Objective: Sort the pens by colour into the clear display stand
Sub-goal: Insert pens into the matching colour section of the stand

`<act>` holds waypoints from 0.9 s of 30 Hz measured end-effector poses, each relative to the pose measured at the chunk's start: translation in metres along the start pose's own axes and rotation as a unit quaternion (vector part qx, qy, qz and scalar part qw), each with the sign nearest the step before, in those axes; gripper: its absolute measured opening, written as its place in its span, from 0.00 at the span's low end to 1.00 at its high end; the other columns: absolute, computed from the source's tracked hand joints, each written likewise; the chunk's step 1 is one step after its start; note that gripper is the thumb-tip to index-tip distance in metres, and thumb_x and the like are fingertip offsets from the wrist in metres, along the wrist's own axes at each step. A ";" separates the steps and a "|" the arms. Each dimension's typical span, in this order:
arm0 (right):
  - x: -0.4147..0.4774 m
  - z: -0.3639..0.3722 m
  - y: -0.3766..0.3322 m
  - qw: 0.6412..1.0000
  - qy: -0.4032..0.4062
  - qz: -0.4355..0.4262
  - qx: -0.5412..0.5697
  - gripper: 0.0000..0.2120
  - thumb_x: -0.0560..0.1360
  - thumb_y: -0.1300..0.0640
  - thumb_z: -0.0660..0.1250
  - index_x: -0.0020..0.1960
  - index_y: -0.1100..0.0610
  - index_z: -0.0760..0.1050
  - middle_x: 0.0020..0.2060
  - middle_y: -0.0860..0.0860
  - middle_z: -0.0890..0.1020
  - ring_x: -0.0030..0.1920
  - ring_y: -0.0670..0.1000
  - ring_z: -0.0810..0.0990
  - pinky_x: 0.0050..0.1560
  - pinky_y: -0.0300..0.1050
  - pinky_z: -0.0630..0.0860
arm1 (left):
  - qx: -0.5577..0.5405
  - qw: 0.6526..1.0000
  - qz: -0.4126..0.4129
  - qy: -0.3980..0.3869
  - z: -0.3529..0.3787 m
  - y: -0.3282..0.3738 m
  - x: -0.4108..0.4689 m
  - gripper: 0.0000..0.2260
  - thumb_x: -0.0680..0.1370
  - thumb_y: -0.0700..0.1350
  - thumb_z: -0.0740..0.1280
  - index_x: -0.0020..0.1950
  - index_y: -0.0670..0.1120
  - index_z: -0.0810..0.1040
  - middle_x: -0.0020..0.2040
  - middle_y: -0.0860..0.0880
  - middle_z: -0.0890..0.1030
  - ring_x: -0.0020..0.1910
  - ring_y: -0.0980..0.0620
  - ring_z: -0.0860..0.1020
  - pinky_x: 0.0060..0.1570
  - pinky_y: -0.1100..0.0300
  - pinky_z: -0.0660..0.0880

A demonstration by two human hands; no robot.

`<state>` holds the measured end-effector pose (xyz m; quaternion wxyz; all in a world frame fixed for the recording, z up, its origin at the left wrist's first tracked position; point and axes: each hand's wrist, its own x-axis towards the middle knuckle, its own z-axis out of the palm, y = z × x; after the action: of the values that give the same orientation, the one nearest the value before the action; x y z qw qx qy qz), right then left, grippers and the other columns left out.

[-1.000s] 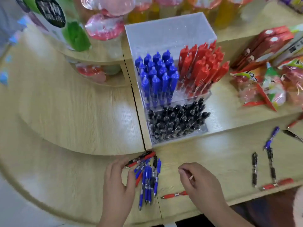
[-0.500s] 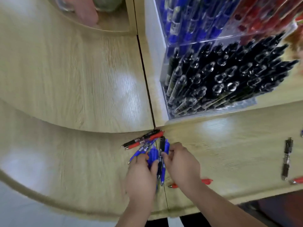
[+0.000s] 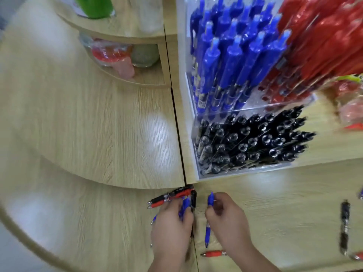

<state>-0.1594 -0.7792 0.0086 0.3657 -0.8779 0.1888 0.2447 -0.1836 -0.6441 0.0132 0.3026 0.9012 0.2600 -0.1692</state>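
1. Head view: the right hand (image 3: pixel 225 218) has its fingers curled round a blue pen (image 3: pixel 207 231), pinching it along its upper half. The clicker end pokes out above the fingers and the tip points back toward the person
2. The left hand (image 3: pixel 170 226) sits just beside the right one without touching it. Its fingers are curled over a mixed bunch of pens (image 3: pixel 170 198) on the wooden counter (image 3: pixel 98 124). Blue barrels show between thumb and fingers, and a red and a black pen stick out to the left from under the fingertips
3. A loose red pen (image 3: pixel 214 253) lies flat on the counter just beside the right wrist, near the tip of the held pen but apart from it
4. Beyond both hands, on a raised step of the counter, stands the clear display stand (image 3: pixel 189 122). Black pens (image 3: pixel 251 142) fill its low front compartment, blue pens (image 3: pixel 225 61) stand in the rear left and red pens (image 3: pixel 314 46) in the rear right
5. Well off to the right, a black pen (image 3: pixel 344 226) lies on the counter, apart from both hands
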 end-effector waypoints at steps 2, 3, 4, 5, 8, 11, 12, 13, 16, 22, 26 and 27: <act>-0.014 -0.035 -0.007 1.000 0.002 -0.025 0.016 0.08 0.71 0.53 0.69 0.44 0.41 0.74 0.34 0.40 0.82 0.36 0.38 0.81 0.40 0.42 0.79 | -0.037 0.999 0.020 0.017 -0.025 0.013 -0.008 0.05 0.75 0.55 0.67 0.48 0.57 0.78 0.42 0.57 0.78 0.41 0.59 0.77 0.39 0.58 0.76; -0.021 -0.052 -0.011 0.999 0.000 -0.038 0.028 0.07 0.72 0.54 0.69 0.44 0.42 0.74 0.34 0.40 0.83 0.36 0.37 0.81 0.40 0.38 0.78 | -0.056 0.998 0.026 0.022 -0.038 0.020 -0.012 0.05 0.75 0.55 0.68 0.49 0.57 0.79 0.42 0.57 0.78 0.41 0.60 0.78 0.40 0.59 0.76; -0.029 -0.070 -0.016 0.998 -0.002 -0.051 0.042 0.07 0.73 0.55 0.69 0.43 0.43 0.75 0.34 0.39 0.83 0.36 0.36 0.81 0.38 0.33 0.75 | -0.076 0.996 0.032 0.027 -0.053 0.028 -0.018 0.05 0.75 0.55 0.68 0.50 0.58 0.79 0.42 0.57 0.78 0.41 0.61 0.78 0.41 0.61 0.76; -0.037 -0.088 -0.022 0.996 -0.002 -0.064 0.055 0.06 0.74 0.56 0.69 0.43 0.44 0.76 0.34 0.38 0.83 0.37 0.35 0.80 0.37 0.30 0.73 | -0.096 0.994 0.045 0.033 -0.068 0.037 -0.024 0.05 0.75 0.54 0.69 0.50 0.58 0.80 0.42 0.58 0.78 0.41 0.62 0.77 0.41 0.63 0.75; -0.061 -0.138 -0.046 0.991 0.006 -0.112 0.074 0.07 0.74 0.57 0.70 0.42 0.45 0.78 0.35 0.37 0.83 0.38 0.36 0.80 0.36 0.27 0.71 | -0.141 0.986 0.079 0.045 -0.115 0.067 -0.043 0.07 0.74 0.49 0.71 0.43 0.62 0.77 0.42 0.58 0.78 0.43 0.64 0.77 0.40 0.70 0.72; -0.082 -0.181 -0.073 0.983 0.008 -0.166 0.084 0.08 0.74 0.61 0.70 0.41 0.49 0.80 0.33 0.43 0.83 0.35 0.40 0.79 0.33 0.28 0.70 | -0.208 0.970 0.113 0.061 -0.156 0.093 -0.057 0.11 0.73 0.43 0.73 0.40 0.61 0.79 0.39 0.55 0.80 0.38 0.59 0.80 0.41 0.61 0.79; -0.088 -0.194 -0.081 0.979 0.019 -0.187 0.082 0.08 0.73 0.62 0.71 0.40 0.49 0.80 0.33 0.44 0.83 0.35 0.41 0.80 0.34 0.29 0.70 | -0.228 0.964 0.123 0.066 -0.171 0.104 -0.061 0.12 0.73 0.42 0.73 0.43 0.61 0.80 0.39 0.56 0.80 0.37 0.57 0.81 0.41 0.57 0.80; -0.091 -0.205 -0.090 0.974 0.037 -0.209 0.083 0.09 0.72 0.62 0.72 0.40 0.48 0.80 0.34 0.45 0.82 0.36 0.42 0.80 0.35 0.30 0.71 | -0.242 0.957 0.138 0.077 -0.185 0.114 -0.064 0.13 0.73 0.42 0.73 0.45 0.62 0.80 0.40 0.56 0.81 0.37 0.56 0.81 0.41 0.57 0.80; -0.095 -0.236 -0.115 0.960 0.079 -0.257 0.073 0.08 0.72 0.57 0.73 0.41 0.43 0.79 0.36 0.44 0.81 0.37 0.46 0.79 0.36 0.34 0.73 | -0.262 0.937 0.208 0.104 -0.222 0.147 -0.068 0.14 0.72 0.39 0.72 0.44 0.60 0.80 0.39 0.51 0.82 0.35 0.56 0.81 0.38 0.62 0.76; -0.083 -0.296 -0.181 0.914 0.147 -0.371 0.065 0.08 0.74 0.55 0.70 0.44 0.42 0.75 0.35 0.42 0.81 0.32 0.45 0.79 0.35 0.49 0.76 | -0.283 0.906 0.296 0.110 -0.269 0.214 -0.069 0.12 0.73 0.37 0.71 0.41 0.55 0.81 0.37 0.51 0.82 0.35 0.58 0.78 0.37 0.68 0.74; -0.059 -0.318 -0.226 0.903 0.160 -0.397 0.045 0.05 0.73 0.54 0.69 0.44 0.45 0.74 0.35 0.42 0.81 0.34 0.44 0.78 0.37 0.48 0.76 | -0.285 0.901 0.317 0.088 -0.279 0.245 -0.059 0.12 0.73 0.36 0.71 0.41 0.54 0.81 0.39 0.51 0.82 0.38 0.54 0.81 0.39 0.64 0.77; -0.052 -0.320 -0.237 0.900 0.159 -0.406 0.036 0.05 0.73 0.53 0.69 0.44 0.45 0.74 0.35 0.41 0.81 0.35 0.43 0.78 0.37 0.47 0.76 | -0.284 0.901 0.316 0.084 -0.279 0.250 -0.056 0.11 0.73 0.36 0.71 0.41 0.54 0.81 0.39 0.51 0.83 0.38 0.54 0.81 0.39 0.63 0.77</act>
<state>0.0123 -0.8498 0.3645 0.4295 -0.8920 -0.1196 -0.0741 -0.0447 -0.6584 0.3657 0.5604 0.8227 0.0233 0.0925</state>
